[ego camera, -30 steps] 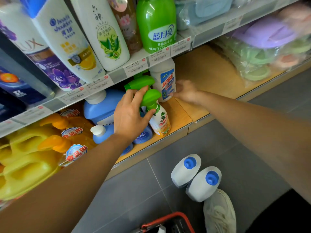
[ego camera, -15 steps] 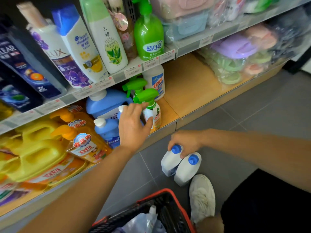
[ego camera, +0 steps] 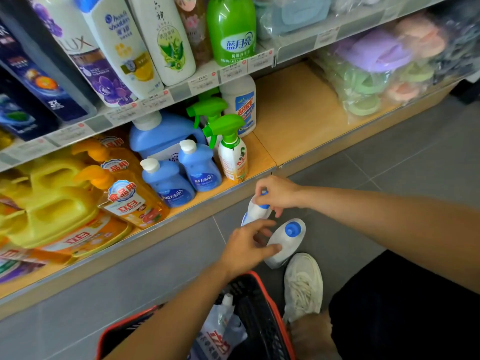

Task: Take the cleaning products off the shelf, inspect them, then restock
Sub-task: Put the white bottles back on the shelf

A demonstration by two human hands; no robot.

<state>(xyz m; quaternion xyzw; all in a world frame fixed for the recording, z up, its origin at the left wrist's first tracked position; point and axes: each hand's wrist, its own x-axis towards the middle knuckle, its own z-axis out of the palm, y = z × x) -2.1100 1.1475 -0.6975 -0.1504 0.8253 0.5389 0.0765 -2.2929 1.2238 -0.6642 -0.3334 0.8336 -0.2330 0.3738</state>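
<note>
Two white bottles with blue caps are on the grey floor below the lowest shelf. My right hand [ego camera: 278, 194] pinches the blue cap of the nearer-to-shelf bottle [ego camera: 255, 211], which is tilted. My left hand [ego camera: 248, 244] reaches in below it with its fingers spread; the thumb touches the second white bottle [ego camera: 287, 239], which stands beside a shoe. On the wooden bottom shelf [ego camera: 298, 110] stand two green-trigger spray bottles [ego camera: 231, 152], a white bottle [ego camera: 240, 105] behind them and blue detergent bottles [ego camera: 198, 167].
A red-rimmed black basket [ego camera: 270, 307] holding a refill pouch sits on the floor near my left forearm. A white shoe [ego camera: 302, 281] is next to the bottles. Yellow and orange dish-soap bottles [ego camera: 124, 196] fill the shelf's left; bagged plastic goods [ego camera: 376, 74] its right.
My left hand has let go of the green spray bottle on the shelf and dropped to the floor bottles. My right hand has closed on one bottle's cap and tilted it.
</note>
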